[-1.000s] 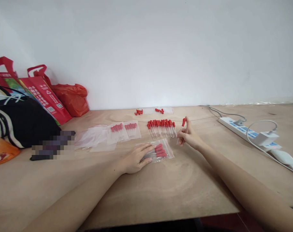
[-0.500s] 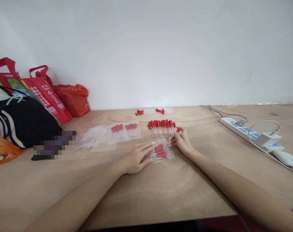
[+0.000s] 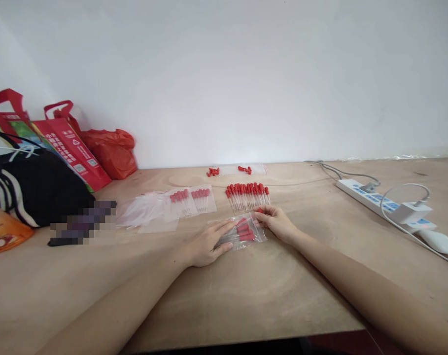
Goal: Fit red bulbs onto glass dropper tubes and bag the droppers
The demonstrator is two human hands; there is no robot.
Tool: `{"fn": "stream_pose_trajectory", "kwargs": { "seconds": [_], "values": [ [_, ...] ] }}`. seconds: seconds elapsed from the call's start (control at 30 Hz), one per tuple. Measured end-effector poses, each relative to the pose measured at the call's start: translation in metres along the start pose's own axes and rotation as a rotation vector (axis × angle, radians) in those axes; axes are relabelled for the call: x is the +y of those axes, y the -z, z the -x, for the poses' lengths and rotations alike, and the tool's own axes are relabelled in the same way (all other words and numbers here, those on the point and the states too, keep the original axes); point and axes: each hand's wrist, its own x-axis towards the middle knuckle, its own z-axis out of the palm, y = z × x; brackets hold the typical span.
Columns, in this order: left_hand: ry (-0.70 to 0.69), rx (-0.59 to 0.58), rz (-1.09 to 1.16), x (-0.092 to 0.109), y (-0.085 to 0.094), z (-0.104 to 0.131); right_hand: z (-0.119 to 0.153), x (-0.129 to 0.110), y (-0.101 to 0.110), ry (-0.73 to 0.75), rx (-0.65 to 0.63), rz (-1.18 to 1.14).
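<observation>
On the wooden table, a clear zip bag [image 3: 258,235] holds several red-capped droppers [image 3: 246,233], caps toward its right end. My left hand [image 3: 209,242] grips the bag's left part between thumb and fingers. At the bag's right end, my right hand [image 3: 275,222] pinches a red-capped dropper [image 3: 259,211]; its tube lies at the bag's opening. Just behind the hands is a row of loose droppers [image 3: 248,195], red caps pointing to the wall. Two filled bags [image 3: 200,199] lie to the left, beside a pile of flat clear bags [image 3: 144,209].
Red caps [image 3: 213,172] and another clear bag [image 3: 258,169] lie near the wall. On the right are a white power strip [image 3: 371,197] and cables. Far left stand a black striped bag [image 3: 42,182], a red shopping bag [image 3: 74,148] and a dark blurred object [image 3: 83,222].
My right hand has moved slightly left and toward me with the dropper, from beside the row to the bag's opening. My left hand has stayed on the bag.
</observation>
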Motion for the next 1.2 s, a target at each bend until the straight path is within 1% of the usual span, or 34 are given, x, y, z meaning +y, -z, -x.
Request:
{"fn": "stream_pose_trajectory", "kwargs": {
  "seconds": [0.07,0.17,0.23,0.33,0.43,0.53,0.57,0.7,0.73,0.87,1.07,1.2],
  "values": [
    [0.009,0.004,0.007,0.000,0.000,0.000,0.001,0.001,0.002,-0.004,-0.035,0.101],
    [0.012,0.005,0.012,0.000,0.000,0.000,0.004,0.001,0.003,-0.027,-0.132,0.252],
    [0.006,0.006,0.011,0.001,0.000,0.000,0.005,0.001,0.004,0.000,-0.154,0.286],
    [-0.001,0.006,0.008,0.001,0.000,0.000,0.004,0.003,0.002,0.059,-0.101,0.280],
    [0.004,0.004,0.008,0.001,0.000,-0.001,0.001,0.008,0.000,0.123,-0.043,0.328],
    [0.006,0.002,0.004,0.001,0.000,-0.001,-0.003,0.011,-0.001,0.195,-0.026,0.360],
    [0.004,0.003,0.002,0.000,0.000,-0.001,-0.003,0.010,-0.001,0.188,-0.040,0.358],
    [-0.010,0.000,0.002,0.000,0.000,0.000,-0.001,0.003,0.002,0.071,-0.157,0.333],
    [-0.010,0.000,0.004,-0.001,0.000,0.000,-0.001,0.001,0.002,0.055,-0.168,0.327],
    [0.008,0.012,0.008,-0.002,-0.001,0.000,0.003,-0.004,0.001,0.040,-0.153,0.275],
    [0.013,0.019,-0.021,-0.002,-0.001,0.000,0.005,-0.011,0.004,0.005,-0.238,0.285],
    [0.012,0.012,-0.021,-0.001,0.000,0.000,0.006,-0.009,0.003,0.011,-0.250,0.267]
  ]
}}
